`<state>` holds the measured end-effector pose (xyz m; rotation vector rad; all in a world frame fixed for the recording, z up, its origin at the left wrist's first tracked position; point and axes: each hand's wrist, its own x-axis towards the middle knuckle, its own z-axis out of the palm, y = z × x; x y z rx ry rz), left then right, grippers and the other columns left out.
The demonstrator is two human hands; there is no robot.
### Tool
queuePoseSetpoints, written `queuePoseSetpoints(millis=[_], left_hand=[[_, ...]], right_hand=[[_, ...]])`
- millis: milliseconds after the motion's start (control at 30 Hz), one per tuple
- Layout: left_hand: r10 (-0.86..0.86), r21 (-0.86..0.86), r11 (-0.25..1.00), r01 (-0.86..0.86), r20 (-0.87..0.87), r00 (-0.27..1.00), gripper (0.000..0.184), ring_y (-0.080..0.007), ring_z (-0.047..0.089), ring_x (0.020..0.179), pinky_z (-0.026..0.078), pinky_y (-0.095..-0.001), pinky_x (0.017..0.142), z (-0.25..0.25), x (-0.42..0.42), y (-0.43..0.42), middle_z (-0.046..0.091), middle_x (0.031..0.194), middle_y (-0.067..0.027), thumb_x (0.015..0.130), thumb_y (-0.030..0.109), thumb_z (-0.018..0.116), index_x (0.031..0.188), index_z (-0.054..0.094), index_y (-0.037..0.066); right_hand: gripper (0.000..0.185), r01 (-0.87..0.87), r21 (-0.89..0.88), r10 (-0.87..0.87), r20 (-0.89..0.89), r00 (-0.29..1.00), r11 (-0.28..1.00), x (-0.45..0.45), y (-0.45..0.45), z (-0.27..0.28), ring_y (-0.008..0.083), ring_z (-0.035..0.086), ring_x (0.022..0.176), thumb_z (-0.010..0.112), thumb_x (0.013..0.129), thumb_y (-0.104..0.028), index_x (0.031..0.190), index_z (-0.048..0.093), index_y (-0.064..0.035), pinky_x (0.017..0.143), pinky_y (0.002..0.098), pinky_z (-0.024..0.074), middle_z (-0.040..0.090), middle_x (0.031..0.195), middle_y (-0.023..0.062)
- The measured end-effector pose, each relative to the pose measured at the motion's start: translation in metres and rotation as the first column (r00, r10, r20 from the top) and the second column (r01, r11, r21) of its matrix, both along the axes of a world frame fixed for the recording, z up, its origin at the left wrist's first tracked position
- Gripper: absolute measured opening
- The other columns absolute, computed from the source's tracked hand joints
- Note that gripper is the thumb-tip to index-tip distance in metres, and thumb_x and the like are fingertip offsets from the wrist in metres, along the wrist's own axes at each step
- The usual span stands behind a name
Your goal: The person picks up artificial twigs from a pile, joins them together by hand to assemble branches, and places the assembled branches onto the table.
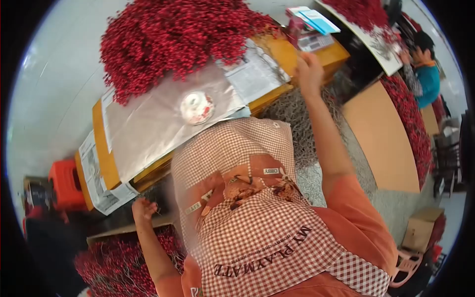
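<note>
Open brown cardboard box (pixel 133 228), lower left, filled with red-berried, thin-stemmed branches (pixel 116 262); my left hand (pixel 144 209) is above its far edge, fingers loosely bent, and I cannot tell whether they grip anything. My right hand (pixel 309 73) is raised near the table's right end, fingers curled inward; blur leaves me unable to tell whether they hold a stem. A dense heap of red berry branches (pixel 173 42) lies across the far side of the yellow-brown wooden table (pixel 282 52). Before it, on a shiny grey sheet (pixel 153 126), sits a white round object with red patches (pixel 197 107), its contents unclear; printed white papers (pixel 255 78) lie alongside. Grey tangled twigs (pixel 289 121) show beneath my right forearm. Room, right: a large tan cardboard panel (pixel 381 141) bordered by red berries (pixel 410 119), and a person in a teal top (pixel 428 84) beside a white-topped table (pixel 391 62).
</note>
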<state>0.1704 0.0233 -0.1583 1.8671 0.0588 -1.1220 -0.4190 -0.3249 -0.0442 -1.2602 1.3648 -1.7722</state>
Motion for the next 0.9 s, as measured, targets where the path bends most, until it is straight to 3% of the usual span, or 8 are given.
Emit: queuePoseSetpoints(millis=[167,267,400,433,567,633,767,900], left_hand=[[-0.118,0.191,0.977,0.097,0.103,0.988,0.039,-0.0271,0.059,0.078,0.047,-0.0396,0.058,0.026,-0.05,-0.002,0.049,0.094,-0.0071,0.086,0.021,0.054,0.122,0.047,0.007],[-0.22,0.191,0.965,0.18,0.212,0.952,0.042,-0.0246,0.058,0.079,0.046,-0.0372,0.06,0.036,-0.069,-0.011,0.052,0.101,-0.0057,0.086,0.023,0.055,0.126,0.048,0.011],[-0.403,0.089,0.901,0.425,0.533,0.743,0.037,-0.0203,0.059,0.084,0.045,-0.0309,0.065,0.065,-0.104,-0.036,0.056,0.11,-0.0067,0.088,0.022,0.056,0.123,0.051,0.01],[-0.429,0.018,0.827,0.562,0.666,0.61,0.038,-0.0206,0.059,0.09,0.046,-0.0301,0.071,0.07,-0.116,-0.041,0.057,0.113,-0.0072,0.089,0.022,0.056,0.124,0.052,0.009],[-0.541,0.011,0.481,0.876,0.79,0.288,0.041,-0.0265,0.057,0.102,0.044,-0.0339,0.085,0.096,-0.226,-0.097,0.056,0.119,-0.0131,0.087,0.019,0.059,0.125,0.053,0.007],[-0.415,0.599,0.187,0.778,0.766,-0.49,0.046,-0.0329,0.052,0.111,0.04,-0.0404,0.094,0.092,-0.255,-0.119,0.053,0.123,-0.0202,0.083,0.014,0.061,0.127,0.052,0.006],[-0.386,0.629,0.237,0.74,0.76,-0.523,0.022,-0.0329,0.056,0.086,0.044,-0.0423,0.079,0.059,-0.214,-0.133,0.06,0.091,-0.0159,0.079,0.003,0.06,0.1,0.062,0.002],[-0.337,0.521,0.486,0.701,0.852,-0.4,0.012,-0.0308,0.052,0.074,0.043,-0.0409,0.067,0.096,-0.192,-0.157,0.055,0.077,-0.0137,0.079,0.0,0.056,0.088,0.061,0.003]], right_hand=[[0.029,-0.017,-0.154,-0.125,-0.853,0.506,0.988,-0.021,-0.108,-0.063,0.0284,0.062,0.092,0.06,0.085,-0.021,0.109,0.064,-0.0058,0.082,0.0337,0.0486,0.064,0.104,0.0164],[0.055,-0.05,-0.177,-0.063,-0.576,0.815,0.983,-0.063,-0.065,-0.055,0.0375,0.048,0.113,0.054,0.089,-0.023,0.139,0.034,-0.0117,0.079,0.0639,0.0406,0.038,0.139,0.0185],[0.024,0.408,-0.097,-0.414,-0.369,0.832,0.908,-0.042,0.062,-0.114,0.0323,0.06,0.089,0.056,0.085,-0.021,0.097,0.064,-0.0014,0.078,0.0389,0.0474,0.063,0.093,0.0162],[0.027,0.297,0.319,0.193,-0.903,0.383,0.9,-0.028,0.097,-0.123,0.0325,0.059,0.09,0.052,0.088,-0.025,0.095,0.063,-0.0008,0.083,0.0408,0.0464,0.063,0.096,0.0156],[0.032,-0.519,0.66,0.771,-0.149,0.62,0.544,0.046,0.231,-0.319,0.0241,0.058,0.107,0.059,0.089,-0.029,0.114,0.063,-0.0097,0.092,0.0344,0.0474,0.06,0.117,0.0154],[0.034,-0.637,0.708,0.672,0.315,0.671,0.304,0.047,0.227,-0.301,0.0229,0.058,0.105,0.063,0.087,-0.029,0.113,0.063,-0.0077,0.091,0.0343,0.0475,0.063,0.112,0.0155],[0.029,-0.485,0.638,-0.029,0.622,0.783,0.599,0.012,0.19,-0.281,0.015,0.062,0.07,0.068,0.078,-0.025,0.093,0.068,-0.0011,0.066,0.0307,0.051,0.069,0.086,0.0051],[0.016,-0.026,0.864,-0.178,0.133,0.975,0.503,-0.061,0.17,-0.354,0.0183,0.064,0.067,0.069,0.075,-0.015,0.083,0.066,-0.0015,0.054,0.0313,0.0523,0.065,0.074,0.0103]])
